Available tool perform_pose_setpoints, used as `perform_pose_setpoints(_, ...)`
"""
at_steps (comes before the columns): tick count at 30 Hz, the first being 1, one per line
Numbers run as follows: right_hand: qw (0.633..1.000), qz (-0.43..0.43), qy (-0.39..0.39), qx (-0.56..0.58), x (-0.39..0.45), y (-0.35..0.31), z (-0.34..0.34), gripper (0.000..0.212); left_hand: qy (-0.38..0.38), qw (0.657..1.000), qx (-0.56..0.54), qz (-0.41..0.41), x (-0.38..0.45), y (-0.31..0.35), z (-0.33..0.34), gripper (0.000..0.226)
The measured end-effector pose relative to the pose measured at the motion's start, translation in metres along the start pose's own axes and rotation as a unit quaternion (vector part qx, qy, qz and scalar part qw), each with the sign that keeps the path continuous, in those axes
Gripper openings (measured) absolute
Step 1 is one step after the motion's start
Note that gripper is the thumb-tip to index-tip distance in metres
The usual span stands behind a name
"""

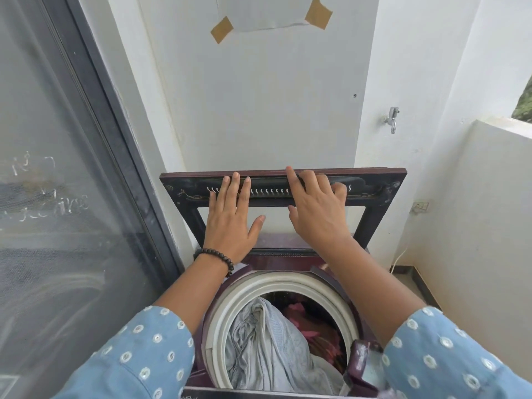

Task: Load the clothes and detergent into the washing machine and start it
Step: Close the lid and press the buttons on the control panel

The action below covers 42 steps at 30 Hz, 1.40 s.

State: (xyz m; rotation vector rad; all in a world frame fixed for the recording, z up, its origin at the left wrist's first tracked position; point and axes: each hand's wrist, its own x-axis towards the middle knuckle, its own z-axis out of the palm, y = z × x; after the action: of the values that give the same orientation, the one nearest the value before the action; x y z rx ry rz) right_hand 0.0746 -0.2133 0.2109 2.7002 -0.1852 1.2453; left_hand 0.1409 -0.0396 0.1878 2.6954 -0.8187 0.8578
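Closest to the person, the round tub of the washing machine (214,335) is open at the top. The clothes (259,347) are inside it: a pale grey cloth on top and pink ones behind it. They fill the tub almost to the white ring. At the bottom right corner sits a dark purple part (359,364); it may be the soap drawer, but it is too blurry to tell. No soap bottle or packet shows.

Further back, the lid (371,223) stands up, leaning toward the white wall (273,110). Both hands are on its top bar. The left hand (230,214) lies flat with straight fingers and holds nothing. The right hand (316,208) has its fingers bent over the bar, holding it.

It looks like the clothes step is done, and the lid is about to come down. The next move is to pull the top bar toward the body and lower it softly, keeping the sleeves and the cloth out of the gap.

Room is tight. A glass door (72,168) is close on the left and a low wall (489,197) on the right. A tap (391,119) sticks out of the wall, far from the lid.
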Motion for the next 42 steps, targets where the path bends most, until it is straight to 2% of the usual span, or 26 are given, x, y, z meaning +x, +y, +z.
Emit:
perform_pose_setpoints(2, 1.0, -0.002, 0.006, -0.012, 0.002, 0.001, -0.006, 0.066, 0.009, 1.0, 0.002, 0.0, -0.01, 0.001, 0.0, 0.074)
perform_pose_setpoints(4, 1.0, -0.002, 0.007, -0.026, 0.003, -0.001, -0.012, 0.049, 0.016, 1.0, 0.004, 0.004, -0.021, 0.001, 0.001, 0.074)
perform_pose_setpoints(7, 1.0, -0.005, -0.021, 0.006, 0.001, -0.004, -0.018, 0.035, 0.016, 1.0, 0.01, 0.008, -0.035, 0.002, 0.0, 0.073)
perform_pose_setpoints(15, 0.986, -0.026, -0.114, 0.122, -0.004, -0.001, -0.039, 0.042, 0.013, 1.0, 0.013, 0.002, -0.069, 0.008, -0.002, 0.073)
perform_pose_setpoints(19, 0.975, -0.061, -0.169, 0.133, -0.008, 0.003, -0.043, 0.044, 0.006, 1.0, 0.021, 0.001, -0.09, 0.01, 0.0, 0.073)
perform_pose_setpoints(24, 0.954, -0.093, -0.256, 0.126, -0.017, 0.002, -0.046, 0.036, -0.002, 0.999, 0.032, 0.011, -0.112, 0.01, 0.001, 0.073)
perform_pose_setpoints(29, 0.941, -0.089, -0.295, 0.14, -0.022, -0.001, -0.05, 0.033, -0.021, 0.999, 0.031, 0.007, -0.129, 0.012, -0.003, 0.071)
perform_pose_setpoints(38, 0.911, -0.09, -0.353, 0.193, -0.053, -0.007, -0.054, 0.043, -0.054, 0.998, 0.017, 0.003, -0.176, 0.016, -0.003, 0.073)
perform_pose_setpoints(42, 0.89, -0.084, -0.394, 0.211, -0.072, -0.011, -0.055, 0.048, -0.044, 0.999, -0.004, 0.012, -0.203, 0.015, -0.01, 0.072)
